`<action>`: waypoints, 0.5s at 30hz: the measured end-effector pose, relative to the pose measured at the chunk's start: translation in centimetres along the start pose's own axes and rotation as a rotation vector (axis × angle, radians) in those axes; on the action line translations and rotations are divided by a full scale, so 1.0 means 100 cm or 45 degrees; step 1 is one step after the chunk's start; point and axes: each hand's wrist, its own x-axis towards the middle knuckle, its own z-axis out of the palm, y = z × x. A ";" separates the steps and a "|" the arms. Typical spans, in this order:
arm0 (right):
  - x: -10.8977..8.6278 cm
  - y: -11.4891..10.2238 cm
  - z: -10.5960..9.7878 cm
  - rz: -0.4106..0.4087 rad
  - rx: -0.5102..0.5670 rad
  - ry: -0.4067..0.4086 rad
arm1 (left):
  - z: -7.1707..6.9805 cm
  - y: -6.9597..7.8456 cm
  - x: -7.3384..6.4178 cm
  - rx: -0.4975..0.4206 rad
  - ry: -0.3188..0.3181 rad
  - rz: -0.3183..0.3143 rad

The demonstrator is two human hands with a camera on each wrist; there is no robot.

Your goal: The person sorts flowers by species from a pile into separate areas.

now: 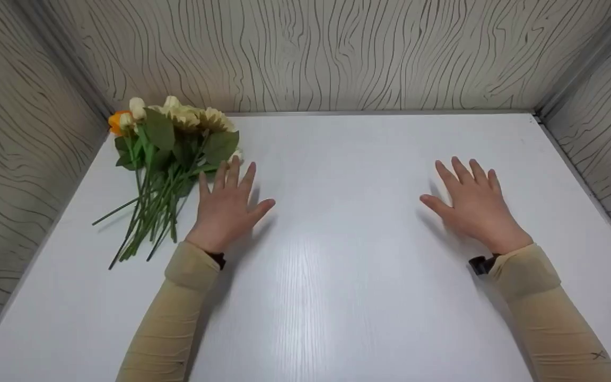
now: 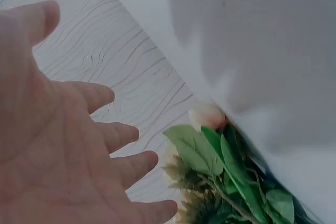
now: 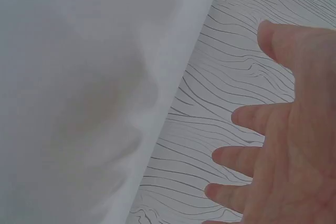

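A bunch of long-stemmed flowers point(image 1: 162, 159) lies at the far left of the white table, with cream and orange blooms, dark green leaves and bare stems pointing toward the near side. My left hand point(image 1: 226, 207) is spread palm down just right of the stems, holding nothing. In the left wrist view, its fingers point(image 2: 126, 169) are straight, with the leaves and blooms point(image 2: 226, 177) beyond them. On the right side, my right hand point(image 1: 470, 207) hovers palm down above the table, fingers spread and nothing held. The right wrist view shows its palm point(image 3: 299, 156) and extended fingers.
The white table point(image 1: 337, 212) spans the space between the hands. Wood-grain patterned panels point(image 1: 316, 53) stand along its back, left and right edges. A dark band with a small black device point(image 1: 480, 264) sits at the right wrist; another dark band point(image 1: 216, 259) is at the left.
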 end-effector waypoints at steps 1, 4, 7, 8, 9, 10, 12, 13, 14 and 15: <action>0.000 -0.003 0.001 -0.014 0.009 0.003 | -0.003 -0.005 -0.001 0.005 0.003 -0.008; -0.002 -0.016 0.003 -0.078 0.034 0.009 | -0.016 -0.026 -0.003 0.037 0.012 -0.038; -0.001 -0.036 0.004 -0.163 0.012 0.005 | -0.029 -0.058 -0.007 0.061 0.013 -0.089; 0.001 -0.044 0.003 -0.195 -0.007 0.003 | -0.033 -0.069 -0.009 0.058 0.001 -0.113; 0.002 -0.052 0.004 -0.229 -0.031 0.004 | -0.037 -0.079 -0.011 0.049 -0.017 -0.140; 0.004 -0.061 0.004 -0.264 -0.061 0.003 | -0.040 -0.089 -0.013 0.040 -0.040 -0.169; 0.008 -0.079 0.006 -0.346 -0.114 -0.003 | -0.043 -0.108 -0.016 0.008 -0.091 -0.221; 0.010 -0.088 0.007 -0.386 -0.137 -0.008 | -0.044 -0.115 -0.018 -0.009 -0.122 -0.246; 0.012 -0.096 0.009 -0.424 -0.158 -0.018 | -0.045 -0.122 -0.019 -0.031 -0.152 -0.268; 0.013 -0.104 0.012 -0.462 -0.179 -0.030 | -0.045 -0.127 -0.019 -0.055 -0.183 -0.291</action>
